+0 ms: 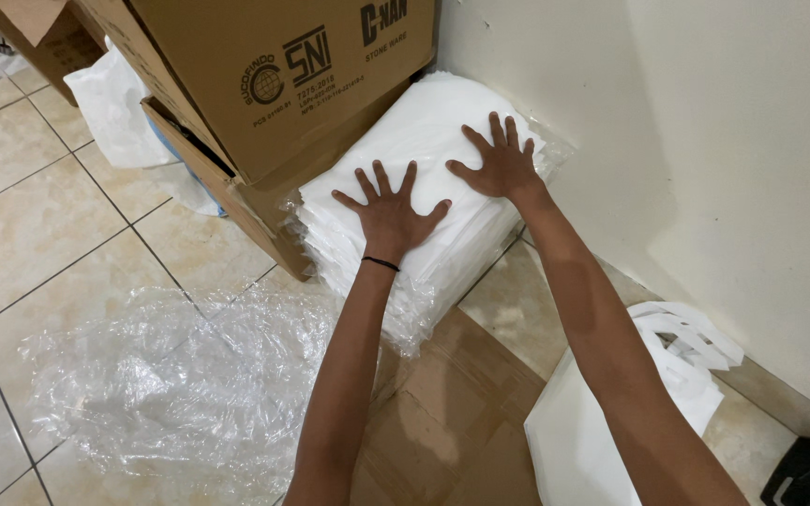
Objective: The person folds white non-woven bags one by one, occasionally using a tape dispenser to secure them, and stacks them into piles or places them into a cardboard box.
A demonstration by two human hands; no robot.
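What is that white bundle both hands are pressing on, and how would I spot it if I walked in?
Look to the corner where the pale wall meets the tiled floor, just right of the brown cardboard boxes. There sits a thick stack of white sheets in clear plastic wrap, with the left hand and right hand spread flat on top. Unlike the crumpled loose plastic nearby, it is neat, squared and opaque white.

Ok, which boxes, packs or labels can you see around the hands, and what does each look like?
Stack of white bags: in clear wrap, against the wall, both hands flat on top.
Upper cardboard box: brown, tilted, dark print on its side, left of the stack.
Lower cardboard box: brown, beneath it.
Clear plastic sheet: crumpled on the tiles.
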